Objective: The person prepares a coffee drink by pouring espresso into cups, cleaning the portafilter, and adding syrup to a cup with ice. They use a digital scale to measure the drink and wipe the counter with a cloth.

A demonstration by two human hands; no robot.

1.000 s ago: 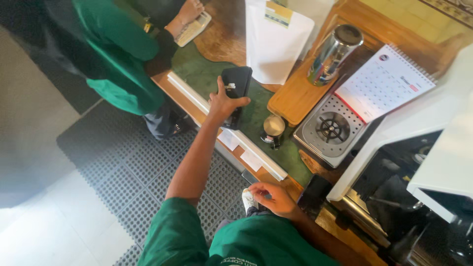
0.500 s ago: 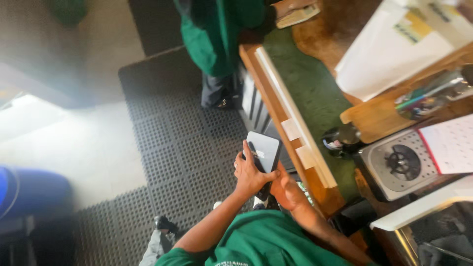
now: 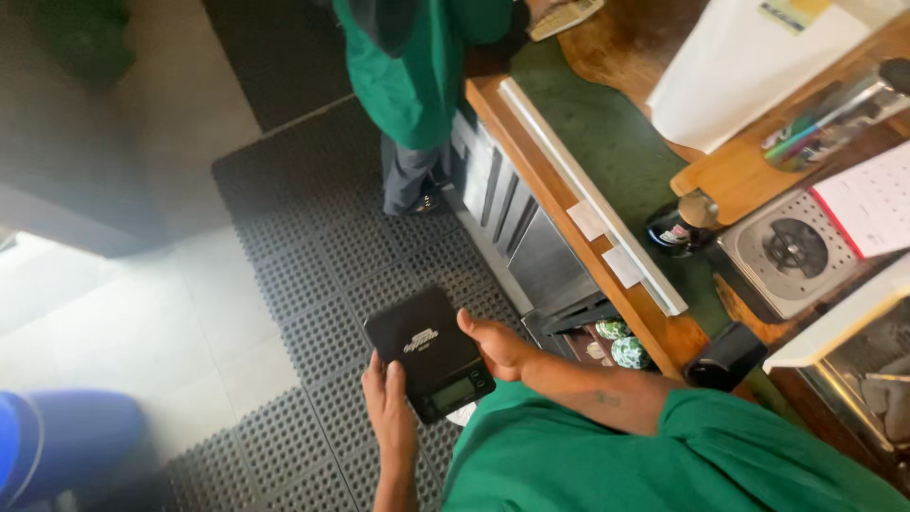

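A black digital scale [image 3: 427, 351] with a small lit display is held low in front of me, above the floor mat. My left hand [image 3: 389, 410] grips its near lower edge. Against the scale's right side rests my right hand [image 3: 498, 346], thumb on top. My green sleeve [image 3: 664, 455] fills the bottom right.
A wooden counter edge [image 3: 569, 213] runs along the right, carrying a small dark jar [image 3: 675, 229], a metal drip tray [image 3: 787, 248], a calendar [image 3: 877, 204] and white paper [image 3: 749, 66]. Another person in a green apron [image 3: 408, 66] stands at the counter. A black perforated mat [image 3: 303, 275] covers the floor.
The scale has come off the counter and down in front of me. My right hand has joined the left on it, and my view has turned toward the floor.
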